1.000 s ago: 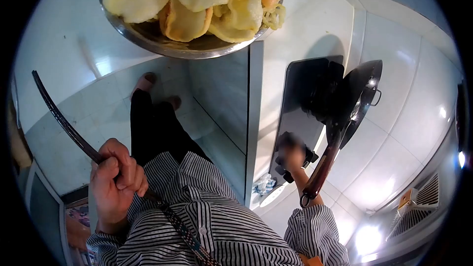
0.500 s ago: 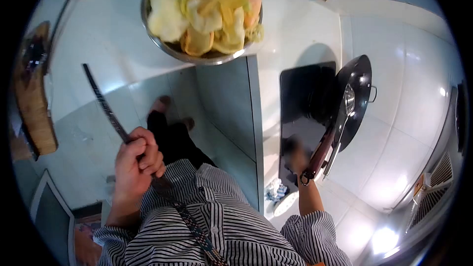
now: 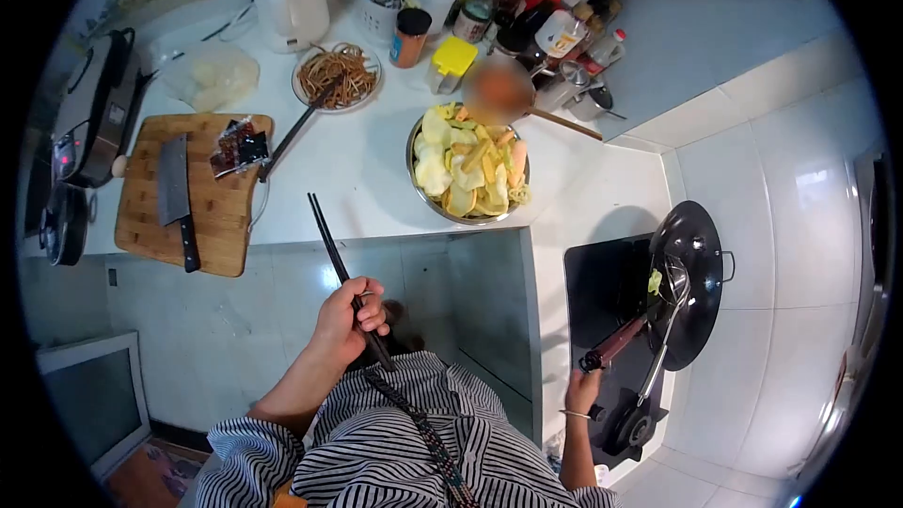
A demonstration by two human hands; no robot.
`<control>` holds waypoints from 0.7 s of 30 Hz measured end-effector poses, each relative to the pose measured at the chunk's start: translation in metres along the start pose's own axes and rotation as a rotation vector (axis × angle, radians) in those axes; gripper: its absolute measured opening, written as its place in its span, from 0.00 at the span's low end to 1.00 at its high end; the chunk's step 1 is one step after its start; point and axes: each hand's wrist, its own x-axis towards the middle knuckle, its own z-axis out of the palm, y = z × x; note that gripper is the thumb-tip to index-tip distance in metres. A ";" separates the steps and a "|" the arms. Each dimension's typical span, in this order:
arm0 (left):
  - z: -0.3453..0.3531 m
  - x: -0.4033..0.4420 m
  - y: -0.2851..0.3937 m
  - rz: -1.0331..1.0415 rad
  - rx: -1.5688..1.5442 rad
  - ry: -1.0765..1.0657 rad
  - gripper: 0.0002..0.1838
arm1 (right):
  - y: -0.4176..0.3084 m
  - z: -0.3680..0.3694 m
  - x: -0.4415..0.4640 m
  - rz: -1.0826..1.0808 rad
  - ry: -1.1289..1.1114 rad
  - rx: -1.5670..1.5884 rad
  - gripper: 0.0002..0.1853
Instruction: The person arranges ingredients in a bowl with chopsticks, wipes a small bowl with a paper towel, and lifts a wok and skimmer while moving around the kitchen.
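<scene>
- White table (image 3: 348,179) in a tiled room: pale floor (image 3: 254,282), glossy wall tiles (image 3: 724,179).
- Wooden board (image 3: 141,169) at the table's left, a cleaver (image 3: 174,179) lying on it.
- Steel bowl (image 3: 475,220) heaped with food near the table's front edge.
- Wok (image 3: 696,320) at the wall side of the dark cooktop (image 3: 593,273), a ladle (image 3: 660,357) in it.
- Left hand (image 3: 348,320) clenched round dark chopsticks (image 3: 327,240), tips raised; right hand (image 3: 583,390) at the wok handle's end, grip unclear.
- Labels on the bottles (image 3: 513,0) behind are too small to read.
</scene>
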 end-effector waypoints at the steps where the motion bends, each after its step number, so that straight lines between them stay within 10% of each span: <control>1: 0.006 -0.006 -0.001 0.021 -0.036 -0.014 0.12 | -0.014 0.010 -0.005 -0.096 -0.022 0.043 0.13; 5: 0.022 -0.023 -0.029 0.008 -0.137 -0.095 0.15 | -0.134 0.009 0.001 -0.600 -0.281 0.286 0.24; 7: 0.047 -0.036 -0.045 -0.010 -0.134 -0.030 0.16 | -0.203 -0.021 0.005 -0.471 -0.588 0.495 0.33; 12: 0.069 -0.047 -0.090 -0.046 -0.014 -0.146 0.17 | -0.257 -0.047 0.009 -0.864 -0.335 0.855 0.24; 21: 0.097 -0.042 -0.079 -0.082 0.051 -0.230 0.16 | -0.254 -0.047 0.012 -0.915 -0.397 0.748 0.22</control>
